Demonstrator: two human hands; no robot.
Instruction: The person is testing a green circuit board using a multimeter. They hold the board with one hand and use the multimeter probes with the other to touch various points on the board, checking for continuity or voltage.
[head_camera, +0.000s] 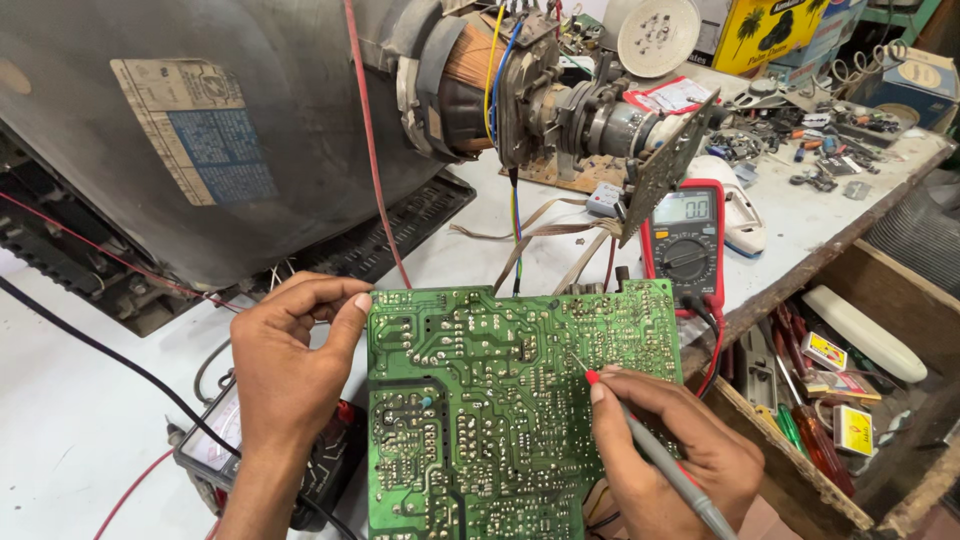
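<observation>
Head view looks down on a green circuit board (520, 410), solder side up, held above a white desk (70, 440). The left hand (290, 370) grips the board's top left corner: thumb and forefinger are closed on the edge, the other fingers (300, 295) curled just behind. The right hand (670, 450) is closed around a grey test probe (665, 465) held like a pen; its red collar and thin metal tip reach up and left from the fingertips and seem to touch the solder joints right of the board's middle, though the contact is too small to be sure of.

Just beyond the right fingers, past the board's top right corner, lies a red-cased digital multimeter (685, 245) with its display lit. Below the left wrist sits an analogue meter (215, 440), partly hidden by the arm and the board. Beyond the left fingers looms the grey cone of a picture tube (200, 130), its copper-wound yoke and a small neck board (670, 165) above the green board; flat ribbon wires and a red lead (375, 140) run down behind the top edge. To the right of the right hand, an open wooden drawer (850, 400) holds screwdrivers and small boxes. Far clutter on the desk is hard to make out. Both forearms are cut off by the frame.
</observation>
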